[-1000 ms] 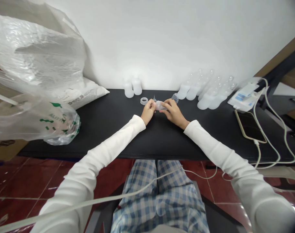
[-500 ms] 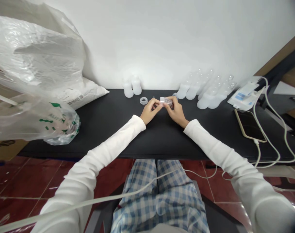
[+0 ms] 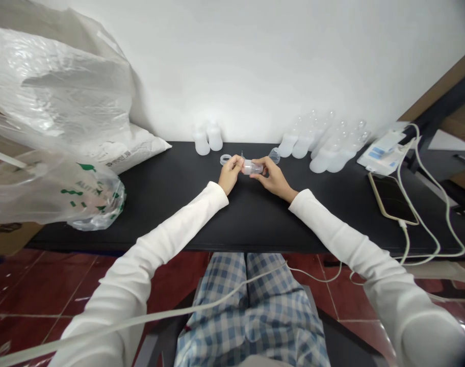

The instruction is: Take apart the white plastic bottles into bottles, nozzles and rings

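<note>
In front of me, both hands hold a small translucent plastic cylinder, tilted nearly on its side. The fingertips of my left hand pinch its left end. My right hand wraps thumb and fingers around the right end, partly hiding it. A clear plastic ring lies just beyond my left hand, and a thin pointed piece shows behind the fingers. Past my right hand rests a clear dome-shaped cap.
Two frosted baby bottles without caps stand by the wall. Several capped baby bottles are grouped at the right. Beyond them are white-blue packets and a phone on a cable. Large plastic bags fill the left side.
The cylinder has shifted slightly left and towards me, and more of its side shows. My right-hand fingers have moved along it, uncovering the clear cap behind.
</note>
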